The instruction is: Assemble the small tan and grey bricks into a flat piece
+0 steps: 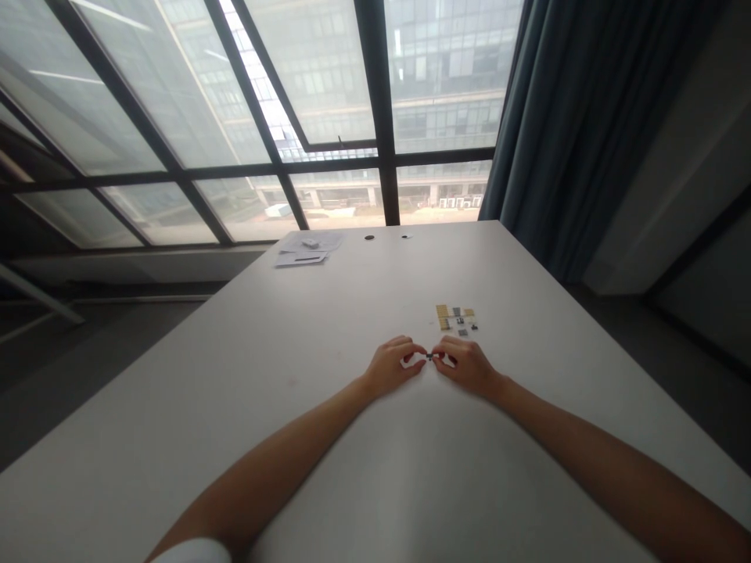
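Between the fingertips of both hands is a small dark piece (429,356), too tiny to name more exactly. My left hand (396,365) pinches it from the left with thumb and forefinger. From the right, my right hand (466,364) grips it in the same way, the two hands almost meeting. Just beyond my right hand lies a group of small yellow pieces (442,312). Among them are several dark grey and black pieces (462,332), laid out close together on the white table (328,328).
Sheets of paper (299,259) with a small light object (310,244) on top lie at the table's far left. Two round dark spots, one a disc (369,238), are near the far edge. Windows stand behind, and a blue curtain (551,141) hangs at the right.
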Available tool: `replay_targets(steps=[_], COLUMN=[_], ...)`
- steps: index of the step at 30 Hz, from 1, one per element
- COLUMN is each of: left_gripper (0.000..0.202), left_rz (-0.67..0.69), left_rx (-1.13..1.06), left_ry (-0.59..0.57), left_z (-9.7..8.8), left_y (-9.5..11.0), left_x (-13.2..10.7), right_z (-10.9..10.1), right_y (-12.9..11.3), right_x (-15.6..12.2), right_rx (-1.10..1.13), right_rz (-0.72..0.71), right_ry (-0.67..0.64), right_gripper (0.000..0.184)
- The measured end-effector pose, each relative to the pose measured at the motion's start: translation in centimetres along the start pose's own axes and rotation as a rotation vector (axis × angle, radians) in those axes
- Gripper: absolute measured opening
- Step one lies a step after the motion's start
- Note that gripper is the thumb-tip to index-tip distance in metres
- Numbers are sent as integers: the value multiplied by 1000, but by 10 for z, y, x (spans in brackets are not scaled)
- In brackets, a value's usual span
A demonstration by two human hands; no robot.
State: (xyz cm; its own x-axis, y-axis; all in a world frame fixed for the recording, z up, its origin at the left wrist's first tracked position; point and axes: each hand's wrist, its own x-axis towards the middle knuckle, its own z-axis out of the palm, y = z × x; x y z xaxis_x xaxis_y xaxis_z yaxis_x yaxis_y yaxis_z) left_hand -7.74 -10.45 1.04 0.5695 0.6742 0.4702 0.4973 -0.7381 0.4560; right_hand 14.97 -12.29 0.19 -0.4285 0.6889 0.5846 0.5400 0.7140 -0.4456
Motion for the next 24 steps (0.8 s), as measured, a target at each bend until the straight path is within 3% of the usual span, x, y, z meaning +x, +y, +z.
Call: replay_targets(steps=[24], left_gripper=[7], left_rz=[20], left_rx=[1], left_ry=[17], left_z=[0], left_y=[3], left_x=[-1], right_z=[1], right_y=[-3], right_x=[0], right_rx=[-1], right_rz=[-25], right_ry=[-53], right_gripper=[11])
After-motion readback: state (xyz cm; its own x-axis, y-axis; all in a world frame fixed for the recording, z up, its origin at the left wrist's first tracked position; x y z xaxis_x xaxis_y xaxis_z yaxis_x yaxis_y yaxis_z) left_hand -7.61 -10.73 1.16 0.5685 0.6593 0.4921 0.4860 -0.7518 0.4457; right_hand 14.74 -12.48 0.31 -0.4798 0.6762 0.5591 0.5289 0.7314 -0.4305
